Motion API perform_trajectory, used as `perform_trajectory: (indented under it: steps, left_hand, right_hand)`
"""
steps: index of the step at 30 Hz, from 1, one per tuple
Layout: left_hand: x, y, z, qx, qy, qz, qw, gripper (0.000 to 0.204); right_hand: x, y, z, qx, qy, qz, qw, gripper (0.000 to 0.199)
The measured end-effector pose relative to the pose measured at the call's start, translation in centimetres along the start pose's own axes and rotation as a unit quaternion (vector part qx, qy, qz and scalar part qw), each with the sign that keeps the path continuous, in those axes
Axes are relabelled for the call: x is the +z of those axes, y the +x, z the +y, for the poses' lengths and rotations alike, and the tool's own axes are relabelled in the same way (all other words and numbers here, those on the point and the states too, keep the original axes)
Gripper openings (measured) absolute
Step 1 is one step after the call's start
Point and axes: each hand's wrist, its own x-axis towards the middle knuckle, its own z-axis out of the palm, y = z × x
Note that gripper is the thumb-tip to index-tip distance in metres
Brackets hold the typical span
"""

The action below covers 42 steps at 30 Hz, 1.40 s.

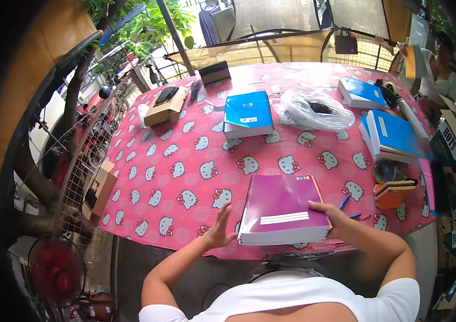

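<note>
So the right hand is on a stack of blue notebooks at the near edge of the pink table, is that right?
Not quite. The head view shows the right hand on a stack of purple notebooks at the near edge of the pink table. The blue stacks lie farther back.

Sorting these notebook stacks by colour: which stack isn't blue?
The purple stack at the near table edge, with the right hand on it. The other three stacks, farther back, all have blue covers.

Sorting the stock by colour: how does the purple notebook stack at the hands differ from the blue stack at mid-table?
The purple stack lies at the near edge, the right hand on its corner; the blue stack lies farther off, untouched. Purple shows a spiral binding; blue shows none. Both are thick, flat-lying stacks.
</note>
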Motion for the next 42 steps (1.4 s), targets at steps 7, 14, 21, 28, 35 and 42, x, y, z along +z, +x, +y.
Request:
perform_trajectory:
  steps: [7, 14, 21, 28, 35, 42]
  left_hand:
    - [5.2, 9.0, 2.3, 0.262, 0.004, 0.111, 0.959, 0.054]
    - [3.1, 14.5, 2.7, 0.143, -0.061, 0.14, 0.978, 0.072]
    - [2.3, 17.8, 1.6, 0.08, -0.109, 0.215, 0.967, 0.082]
    - [-1.1, 20.1, 8.2, 0.025, -0.152, 0.325, 0.933, 0.069]
    - [-9.8, 31.5, 19.0, 0.223, -0.445, 0.434, 0.751, 0.047]
    - [-12.7, 39.5, 16.0, 0.158, -0.516, 0.457, 0.707, 0.042]
  right_hand:
    - [-0.3, -2.1, -3.6, 0.034, -0.036, 0.037, 0.998, 0.059]
    - [-9.4, 2.3, -9.2, -0.394, -0.587, 0.012, 0.707, 0.116]
    - [-4.7, 12.0, -7.9, -0.623, -0.283, -0.076, 0.725, 0.099]
    - [5.4, 5.9, -16.2, -0.661, -0.33, -0.082, 0.669, 0.095]
    - [15.1, 5.3, -26.8, -0.785, -0.163, 0.124, 0.584, 0.114]
    - [19.6, 10.3, -27.6, -0.64, -0.013, -0.124, 0.758, 0.048]
